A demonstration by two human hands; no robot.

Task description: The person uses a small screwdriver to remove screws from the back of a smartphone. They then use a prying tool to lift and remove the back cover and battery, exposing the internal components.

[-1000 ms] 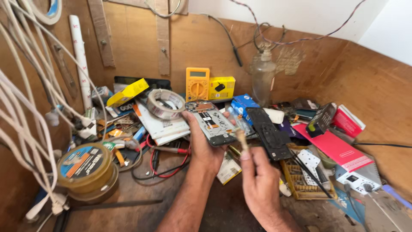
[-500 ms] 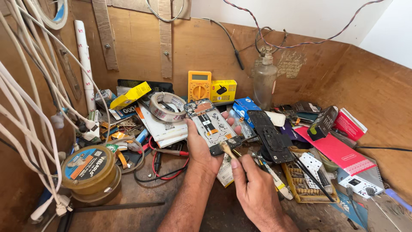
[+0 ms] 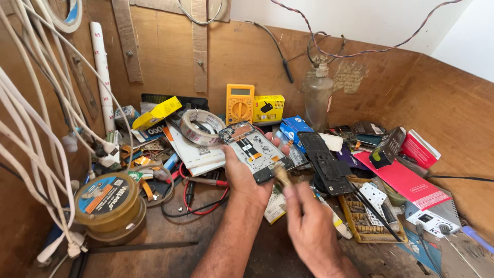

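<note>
Fingers of the left hand stay clamped on the opened black phone frame with its exposed board, while the right hand, fingers closed on a small wooden-handled brush, has brought its tip from just beside those fingers to the frame's lower edge above the cluttered wooden worktop.

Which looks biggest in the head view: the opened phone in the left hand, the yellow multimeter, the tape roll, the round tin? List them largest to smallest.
1. Round tin, though it lies nearest the camera.
2. Opened phone, held in the left hand.
3. Tape roll and yellow multimeter: too alike to rank.
</note>
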